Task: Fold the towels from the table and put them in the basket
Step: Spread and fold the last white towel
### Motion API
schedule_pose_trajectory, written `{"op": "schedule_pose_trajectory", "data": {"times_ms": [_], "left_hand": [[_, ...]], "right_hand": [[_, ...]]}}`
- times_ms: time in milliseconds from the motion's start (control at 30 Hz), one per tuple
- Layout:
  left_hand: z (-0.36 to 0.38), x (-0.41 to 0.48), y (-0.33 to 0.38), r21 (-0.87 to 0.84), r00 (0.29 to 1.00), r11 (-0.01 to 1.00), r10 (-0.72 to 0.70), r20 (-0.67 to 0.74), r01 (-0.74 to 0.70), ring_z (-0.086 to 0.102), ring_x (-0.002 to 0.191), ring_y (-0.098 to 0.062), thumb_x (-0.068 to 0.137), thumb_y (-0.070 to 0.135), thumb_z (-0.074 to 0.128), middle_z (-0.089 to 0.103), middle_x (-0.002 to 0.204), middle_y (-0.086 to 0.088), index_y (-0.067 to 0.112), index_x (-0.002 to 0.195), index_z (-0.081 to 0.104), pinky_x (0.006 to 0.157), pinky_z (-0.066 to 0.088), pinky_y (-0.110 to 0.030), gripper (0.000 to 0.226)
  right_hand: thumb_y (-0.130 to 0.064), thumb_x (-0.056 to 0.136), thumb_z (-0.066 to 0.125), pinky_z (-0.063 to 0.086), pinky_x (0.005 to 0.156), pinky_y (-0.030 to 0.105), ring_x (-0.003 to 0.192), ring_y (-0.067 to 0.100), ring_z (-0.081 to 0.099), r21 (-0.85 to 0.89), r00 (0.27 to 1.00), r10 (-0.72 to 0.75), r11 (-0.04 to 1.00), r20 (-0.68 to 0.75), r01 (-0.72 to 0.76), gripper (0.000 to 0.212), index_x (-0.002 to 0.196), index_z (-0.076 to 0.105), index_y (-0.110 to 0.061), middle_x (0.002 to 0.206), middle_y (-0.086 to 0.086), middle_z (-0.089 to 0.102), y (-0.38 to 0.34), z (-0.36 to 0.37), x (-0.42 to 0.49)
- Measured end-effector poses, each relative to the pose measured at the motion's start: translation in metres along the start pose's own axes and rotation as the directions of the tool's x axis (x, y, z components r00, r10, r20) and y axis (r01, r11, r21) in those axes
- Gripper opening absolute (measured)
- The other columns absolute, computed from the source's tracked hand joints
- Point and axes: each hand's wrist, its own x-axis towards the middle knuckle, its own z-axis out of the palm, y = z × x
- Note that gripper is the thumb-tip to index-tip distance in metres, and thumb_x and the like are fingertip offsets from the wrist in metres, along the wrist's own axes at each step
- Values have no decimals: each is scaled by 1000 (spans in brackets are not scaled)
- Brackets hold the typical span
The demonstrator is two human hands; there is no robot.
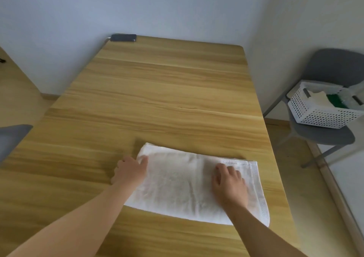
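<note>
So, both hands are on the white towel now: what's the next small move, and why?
Probably fold the white towel in half across: the left hand, already at its left edge, brings that edge over toward the right hand, which rests flat on the right part. The towel lies as a wide rectangle, likely too long for the basket on the chair.

This looks like a plain room in a home, sparsely furnished. A long wood-grain table (157,91) stands against bare white walls (78,10), with grey plastic chairs (334,65) beside it, a pale wood floor (17,99) and a skirting board (50,96). A white perforated laundry basket (315,116) sits on one chair, and a dark phone (123,37) lies at the table's far corner.
</note>
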Motion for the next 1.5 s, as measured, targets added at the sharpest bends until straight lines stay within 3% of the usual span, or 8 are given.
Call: {"op": "schedule_pose_trajectory", "data": {"times_ms": [267, 667, 800, 967, 1100, 1200, 1333, 1500], "left_hand": [[-21, -31, -38, -442, 936, 896, 125, 328, 36, 62, 93, -23, 81, 31, 65, 64, 103, -5, 14, 104, 59, 84, 52, -39, 29], [-72, -81, -137, -289, 985, 949, 155, 78, -127, 48, 75, -16, 97, 32, 39, 53, 92, -5, 12, 97, 50, 61, 35, -28, 23], [-89, -94, -151, -267, 986, 951, 169, 14, -159, 47, 74, -15, 97, 32, 39, 50, 86, -1, 12, 100, 50, 59, 33, -28, 23], [-105, -113, -145, -307, 980, 931, 200, -21, -197, 50, 81, -19, 95, 29, 43, 56, 96, -5, 15, 99, 52, 68, 37, -32, 17], [-99, -140, -109, -497, 961, 851, 255, 105, -171, 57, 97, -25, 91, 26, 49, 59, 110, -8, 17, 112, 52, 77, 43, -33, 23], [-79, -169, -71, -584, 903, 797, 355, 241, -157, 60, 91, -23, 92, 24, 53, 62, 106, -9, 17, 116, 53, 73, 47, -32, 25], [-38, -201, -32, -561, 841, 793, 456, 291, -237, 56, 75, -14, 93, 20, 51, 57, 85, -2, 22, 111, 48, 70, 46, -28, 19], [14, -215, -8, -514, 814, 809, 488, 314, -287, 56, 85, -13, 92, 24, 52, 58, 96, 2, 20, 128, 43, 76, 43, -25, 37]], "right_hand": [[-40, 96, 36, 21, 110, 33, 136, 16, 22, -59, 971, -62, 995, 230, 77, 47, 141, 26, -41, 148, -13, 23, -8, -4, -49], [-30, 93, 42, 19, 114, 29, 141, 13, 18, 60, 879, -244, 969, 409, 241, 49, 141, 35, -34, 154, -11, 20, -44, 11, -161], [-25, 93, 39, 30, 104, 25, 128, 13, 38, 80, 950, -154, 987, 272, 137, 37, 128, 53, -27, 136, -10, 49, -45, 9, -179], [-18, 88, 37, 29, 88, 29, 118, 19, 38, -31, 964, 8, 1000, 266, 1, 23, 99, 56, -25, 122, -7, 52, -37, -5, -196], [-17, 90, 39, 40, 84, 28, 110, 19, 47, 204, 942, 49, 971, 332, -122, 40, 127, 54, -23, 129, -2, 53, -26, -10, -193], [-16, 94, 40, 41, 70, 24, 91, 15, 50, 483, 907, 95, 821, 411, -305, 42, 135, 47, -24, 121, 0, 54, -17, -19, -192], [-12, 94, 41, 42, 79, 28, 94, 20, 53, 629, 873, 146, 640, 465, -442, 43, 135, 46, -22, 107, 3, 58, 1, -26, -187], [-28, 92, 40, 40, 105, 46, 111, 35, 56, 684, 834, 118, 516, 540, -515, 40, 122, 56, -7, 115, 22, 63, 12, -29, -183]]}}
